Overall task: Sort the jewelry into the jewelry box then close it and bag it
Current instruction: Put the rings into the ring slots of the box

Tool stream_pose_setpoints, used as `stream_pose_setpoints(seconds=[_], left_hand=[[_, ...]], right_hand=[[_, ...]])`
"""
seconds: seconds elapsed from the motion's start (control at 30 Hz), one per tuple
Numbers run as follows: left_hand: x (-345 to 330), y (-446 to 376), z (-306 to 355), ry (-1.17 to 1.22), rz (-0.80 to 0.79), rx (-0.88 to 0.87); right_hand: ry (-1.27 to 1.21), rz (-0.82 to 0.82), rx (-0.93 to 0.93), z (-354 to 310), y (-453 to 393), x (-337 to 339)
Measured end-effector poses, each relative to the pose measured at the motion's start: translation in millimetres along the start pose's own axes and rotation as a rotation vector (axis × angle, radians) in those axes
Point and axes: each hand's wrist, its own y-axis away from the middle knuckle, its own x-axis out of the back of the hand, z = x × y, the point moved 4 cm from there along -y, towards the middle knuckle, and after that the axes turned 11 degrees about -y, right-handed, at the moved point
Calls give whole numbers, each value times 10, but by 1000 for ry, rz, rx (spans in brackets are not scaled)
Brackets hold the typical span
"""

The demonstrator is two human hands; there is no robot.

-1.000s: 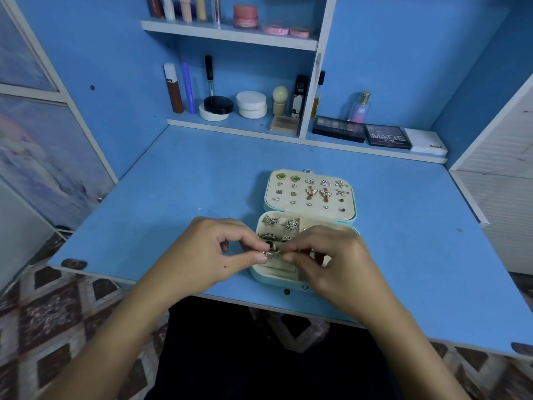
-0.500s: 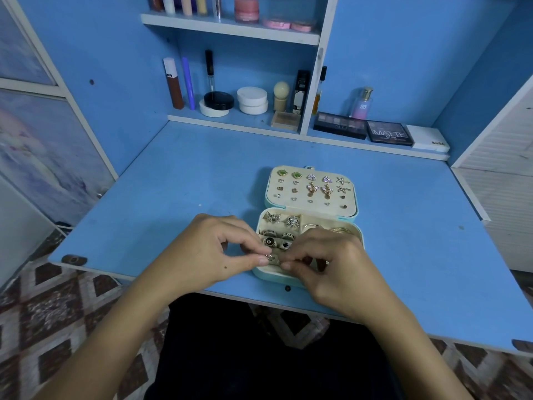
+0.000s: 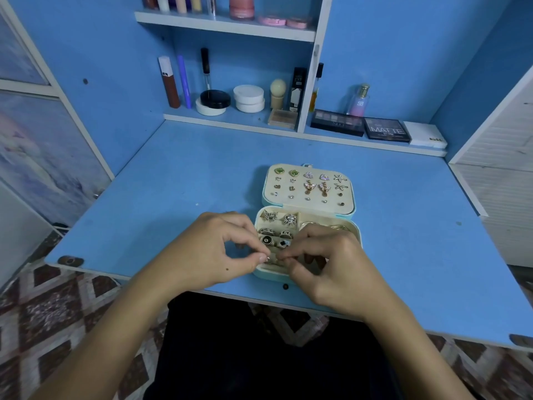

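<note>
Pinching a tiny metallic piece of jewelry (image 3: pixel 272 258) between them, the left hand (image 3: pixel 213 252) and right hand (image 3: pixel 331 267) meet over the near left corner of an open jewelry box (image 3: pixel 356 235). Each hand's thumb and forefinger fingers (image 3: pixel 261 256) are clamped together on that piece; it is too small to say whether it is a ring or an earring.

Compared with a second ago, the hands have sunk lower toward the near edge of the box, uncovering two dark-faced rings (image 3: pixel 266 240) that were hidden beneath them. That suggests the piece is being pressed into the last ring slot, at 6 o'clock in the tray, so sorting looks nearly finished, with closing and bagging not yet begun.

The box sits on the blue tabletop (image 3: pixel 173 197), slightly right of centre and close to the near edge. It is pale turquoise outside and cream inside. Its lid (image 3: pixel 308 187) lies open at 12 o'clock, carrying rows of stud earrings: green squares, striped triangles, starfish, gold butterflies and small dots. The tray holds spider-like rings (image 3: pixel 271 216) at 11 o'clock and gold bangles or hoops (image 3: pixel 339 227) at 2 o'clock. No bag is in view. Cosmetics stand on shelves (image 3: pixel 230 122) behind.
</note>
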Motion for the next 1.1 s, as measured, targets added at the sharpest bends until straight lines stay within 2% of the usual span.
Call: stream_pose_setpoints(seconds=[0.57,0.73,1.1], left_hand=[[-68,-29,-47,11,-28,10],[-69,-32,-50,3,-42,18],[-66,-25,-45,8,-35,21]], right_hand=[[19,-51,-98,-6,-34,-24],[-42,26,-118,-2,-15,20],[-23,-20,-191,15,-28,-13]])
